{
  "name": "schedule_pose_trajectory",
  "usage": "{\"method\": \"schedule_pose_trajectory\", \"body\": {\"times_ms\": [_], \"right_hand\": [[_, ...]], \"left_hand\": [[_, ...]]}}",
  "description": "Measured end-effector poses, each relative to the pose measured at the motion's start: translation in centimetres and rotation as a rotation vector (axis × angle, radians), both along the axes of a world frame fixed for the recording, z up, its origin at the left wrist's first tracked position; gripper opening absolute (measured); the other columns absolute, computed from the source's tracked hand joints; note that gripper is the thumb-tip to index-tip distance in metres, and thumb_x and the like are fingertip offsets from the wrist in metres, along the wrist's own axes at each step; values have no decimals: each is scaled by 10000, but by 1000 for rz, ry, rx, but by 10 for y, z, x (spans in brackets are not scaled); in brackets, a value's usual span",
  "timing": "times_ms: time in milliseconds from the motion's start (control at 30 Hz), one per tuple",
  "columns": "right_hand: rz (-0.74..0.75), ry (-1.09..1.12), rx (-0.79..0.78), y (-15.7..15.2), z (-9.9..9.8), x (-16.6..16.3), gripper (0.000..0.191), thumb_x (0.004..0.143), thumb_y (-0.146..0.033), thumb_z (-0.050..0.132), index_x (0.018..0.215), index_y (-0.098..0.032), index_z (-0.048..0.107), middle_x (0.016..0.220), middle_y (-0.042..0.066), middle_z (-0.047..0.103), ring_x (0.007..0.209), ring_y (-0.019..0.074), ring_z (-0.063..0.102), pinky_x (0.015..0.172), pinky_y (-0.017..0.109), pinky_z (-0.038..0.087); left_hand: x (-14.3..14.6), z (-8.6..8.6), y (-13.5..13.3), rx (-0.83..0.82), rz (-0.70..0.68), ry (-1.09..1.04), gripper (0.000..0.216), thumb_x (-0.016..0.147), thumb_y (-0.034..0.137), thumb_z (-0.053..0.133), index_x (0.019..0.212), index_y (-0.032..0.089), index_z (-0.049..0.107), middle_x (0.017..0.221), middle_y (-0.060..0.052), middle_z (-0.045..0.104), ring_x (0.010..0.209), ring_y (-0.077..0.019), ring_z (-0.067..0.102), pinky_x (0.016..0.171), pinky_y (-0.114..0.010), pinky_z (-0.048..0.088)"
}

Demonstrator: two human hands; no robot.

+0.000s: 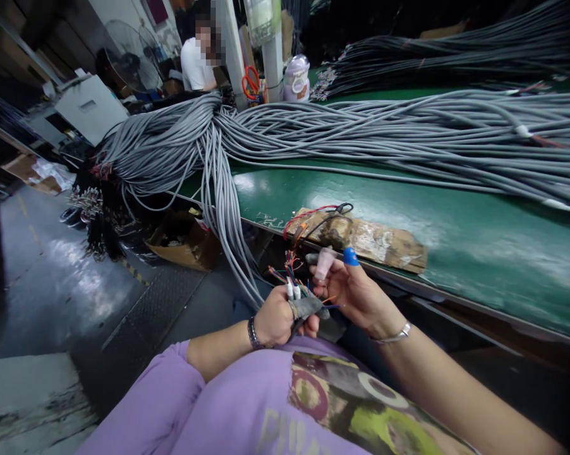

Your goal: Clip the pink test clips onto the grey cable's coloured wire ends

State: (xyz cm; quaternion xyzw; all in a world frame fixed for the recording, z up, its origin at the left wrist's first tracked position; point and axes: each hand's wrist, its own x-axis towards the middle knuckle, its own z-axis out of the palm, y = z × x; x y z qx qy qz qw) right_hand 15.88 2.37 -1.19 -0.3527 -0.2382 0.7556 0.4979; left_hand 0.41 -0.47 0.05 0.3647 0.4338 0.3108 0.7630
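My left hand (276, 316) is closed around grey cables near their ends, low in front of my body. Grey covering and white bands wrap some of its fingers. Thin coloured wires (292, 268) fan out above this fist, and a few orange and blue ones stick out to the right. Close beside them is my right hand (354, 294), its thumb and index finger apart, the thumb tip wrapped in blue and the index in pale pink. Its lower fingers curl near the wires; whether they touch any is unclear. A bundle of grey cables (225, 196) hangs down toward my left hand.
A worn wooden board (384, 243) with red and black leads lies at the edge of the green table (479, 240). Long grey cables (361, 129) spread across it. A cardboard box (183, 243) sits below, left. Behind are a lilac container (297, 79) and a person (194, 63).
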Motion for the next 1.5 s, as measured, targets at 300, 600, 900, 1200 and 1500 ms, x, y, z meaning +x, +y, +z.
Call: {"method": "schedule_pose_trajectory", "body": {"times_ms": [300,600,900,1200,1500], "right_hand": [[-116,-115,92,0,-4,-2,416,693,-603,751,722,-192,692,626,10,623,562,132,540,553,255,473],[-34,-14,-26,7,-8,-9,496,652,-683,733,731,-194,703,623,37,665,535,168,595,523,295,494],[-80,69,-56,6,-8,-11,465,659,-657,746,752,-205,692,676,27,694,515,149,587,515,280,497],[-74,11,32,2,-6,-5,373,680,-546,787,794,-199,710,698,18,671,546,130,561,537,261,498],[-212,-179,158,-1,-12,-5,460,713,-675,691,725,-215,713,667,13,656,604,144,563,584,259,478]], "left_hand": [[1,-1,5,39,76,-18,473,593,554,788,654,111,630,466,-13,566,365,-102,501,365,-208,304],[9,-3,11,27,64,-49,471,563,552,795,659,127,616,477,-2,571,363,-100,505,350,-207,282],[9,-9,13,35,43,1,490,583,572,776,695,116,637,485,-4,577,371,-90,504,354,-199,275],[4,-5,-1,48,73,9,514,577,602,784,593,128,586,459,-16,565,368,-103,511,358,-201,292],[6,-7,-3,146,169,-29,464,652,569,766,652,126,631,498,-21,600,403,-103,541,370,-197,298]]}}
